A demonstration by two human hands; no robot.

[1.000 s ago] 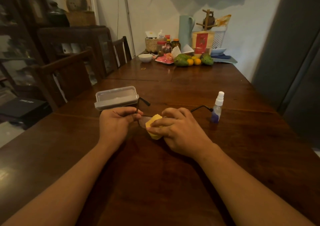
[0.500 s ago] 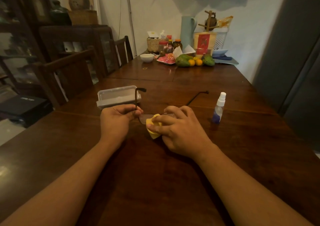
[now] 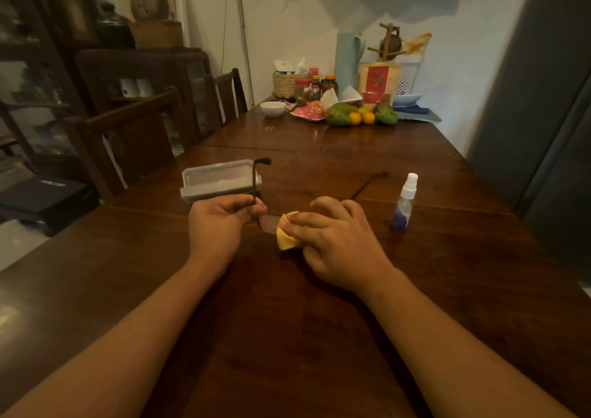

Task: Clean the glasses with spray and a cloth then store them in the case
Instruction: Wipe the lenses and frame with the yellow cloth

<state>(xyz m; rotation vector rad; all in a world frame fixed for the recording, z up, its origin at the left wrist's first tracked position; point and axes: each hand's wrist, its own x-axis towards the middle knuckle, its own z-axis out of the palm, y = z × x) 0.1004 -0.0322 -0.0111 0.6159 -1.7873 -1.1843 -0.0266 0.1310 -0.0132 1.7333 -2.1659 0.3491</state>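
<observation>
Left hand (image 3: 220, 222) pinches the glasses (image 3: 267, 222) at their left hinge, with one temple poking straight up. Right hand (image 3: 335, 241) has its fingers (image 3: 303, 218) curled round the yellow cloth (image 3: 287, 237), pressed onto the lens. The frame runs side to side between the hands, low over the worktop (image 3: 287, 321). The case (image 3: 220, 179) sits just behind the left hand, the nearer one, and the spray bottle (image 3: 404, 203) stands to the right. No label is readable.

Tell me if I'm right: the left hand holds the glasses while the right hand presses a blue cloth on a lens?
Not quite. The head view shows the cloth is yellow, not blue. The left hand does hold the glasses while the right hand presses it on a lens.
</observation>
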